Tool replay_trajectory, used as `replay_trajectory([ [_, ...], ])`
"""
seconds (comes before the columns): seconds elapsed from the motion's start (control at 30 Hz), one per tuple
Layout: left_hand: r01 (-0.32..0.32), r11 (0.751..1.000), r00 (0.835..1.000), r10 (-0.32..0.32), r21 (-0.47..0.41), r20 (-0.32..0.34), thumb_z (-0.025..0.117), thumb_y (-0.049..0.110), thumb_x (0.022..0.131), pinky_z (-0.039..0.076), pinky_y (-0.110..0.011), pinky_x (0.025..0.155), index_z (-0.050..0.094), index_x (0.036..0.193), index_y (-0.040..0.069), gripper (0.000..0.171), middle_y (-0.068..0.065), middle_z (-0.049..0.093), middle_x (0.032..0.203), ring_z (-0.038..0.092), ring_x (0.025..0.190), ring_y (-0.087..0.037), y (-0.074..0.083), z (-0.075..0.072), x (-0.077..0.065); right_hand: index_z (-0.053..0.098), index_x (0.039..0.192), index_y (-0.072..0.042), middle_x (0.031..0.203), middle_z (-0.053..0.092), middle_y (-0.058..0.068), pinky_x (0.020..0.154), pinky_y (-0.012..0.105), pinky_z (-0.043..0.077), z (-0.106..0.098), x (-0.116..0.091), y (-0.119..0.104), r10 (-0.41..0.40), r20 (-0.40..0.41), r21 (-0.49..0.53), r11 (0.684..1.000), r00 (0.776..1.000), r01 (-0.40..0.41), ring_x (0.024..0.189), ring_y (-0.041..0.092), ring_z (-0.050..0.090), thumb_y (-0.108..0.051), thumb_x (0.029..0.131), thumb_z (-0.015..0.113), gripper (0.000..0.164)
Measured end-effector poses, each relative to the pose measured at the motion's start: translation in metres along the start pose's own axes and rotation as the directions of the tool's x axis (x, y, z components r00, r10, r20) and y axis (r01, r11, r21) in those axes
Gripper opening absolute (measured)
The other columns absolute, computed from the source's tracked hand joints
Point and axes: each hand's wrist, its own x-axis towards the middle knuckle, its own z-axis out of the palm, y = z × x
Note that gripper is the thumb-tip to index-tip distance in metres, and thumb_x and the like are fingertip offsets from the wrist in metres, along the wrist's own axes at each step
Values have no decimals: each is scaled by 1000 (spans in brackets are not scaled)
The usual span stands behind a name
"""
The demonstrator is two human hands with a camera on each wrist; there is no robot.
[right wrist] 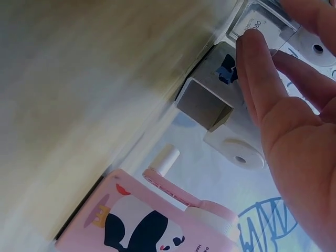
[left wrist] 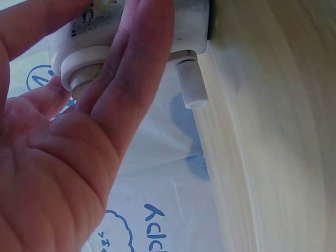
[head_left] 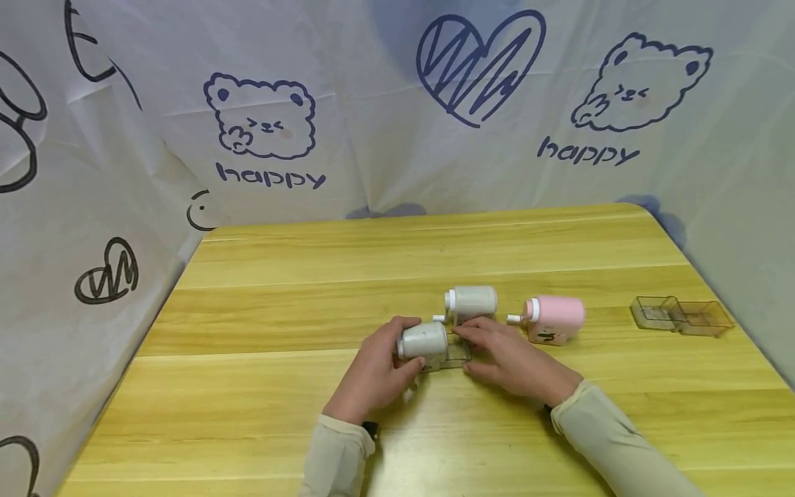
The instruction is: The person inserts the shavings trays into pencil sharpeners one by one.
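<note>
My left hand [head_left: 379, 366] holds a grey-white crank pencil sharpener [head_left: 425, 339], its fingers and thumb on opposite sides of the body. In the left wrist view, the white crank handle [left wrist: 192, 86] sticks out past the fingers. At the sharpener's right end, my right hand [head_left: 515, 359] pinches a clear drawer [head_left: 457, 353] between fingers and thumb. How far the drawer sits inside is hard to tell. Just behind stands a second grey-white sharpener [head_left: 475, 301]; the right wrist view shows its drawer slot [right wrist: 205, 104] standing open.
To the right of my right hand stands a pink pencil sharpener [head_left: 559, 317] with a panda print and white crank. Two clear drawers [head_left: 680, 316] lie side by side near the right edge of the wooden table [head_left: 261, 414]. A white printed cloth [head_left: 373, 103] hangs behind.
</note>
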Motion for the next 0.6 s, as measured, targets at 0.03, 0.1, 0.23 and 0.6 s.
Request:
replay_trajectory([
  [0.03, -3, 1000, 1000, 3, 1, 1, 67, 16, 88, 49, -29, 74, 48, 134, 9, 51, -5, 58, 114, 56, 88, -14, 0, 0, 0, 49, 138, -5, 133, 51, 11, 97, 42, 43, 0, 0, 0, -3, -1, 2, 1000, 1000, 3, 118, 26, 51, -26, 87, 69, 58],
  [0.1, -8, 1000, 1000, 8, 1, 7, 67, 16, 89, 49, -29, 75, 48, 134, 9, 50, -5, 57, 115, 56, 89, -14, 0, 0, 0, 49, 138, -4, 133, 52, 11, 97, 42, 43, 0, 1, 0, -9, -1, 9, 1000, 1000, 9, 117, 26, 52, -24, 88, 69, 58],
  [0.23, -7, 1000, 1000, 8, -4, 19, 65, 15, 90, 49, -29, 74, 47, 135, 10, 49, -6, 57, 116, 57, 88, -14, 1, -1, -1, 47, 139, -3, 134, 51, 12, 97, 41, 43, 0, 1, 0, -13, 0, 19, 1000, 1000, 13, 115, 25, 54, -22, 88, 68, 57],
  [0.6, -19, 1000, 1000, 19, 11, 16, 65, 16, 91, 49, -30, 77, 46, 136, 10, 49, -6, 56, 118, 56, 91, -15, -1, -1, -2, 48, 138, -1, 136, 50, 14, 99, 44, 41, 2, 4, -1, -50, 3, -14, 999, 999, 50, 120, 29, 51, -20, 91, 65, 54],
])
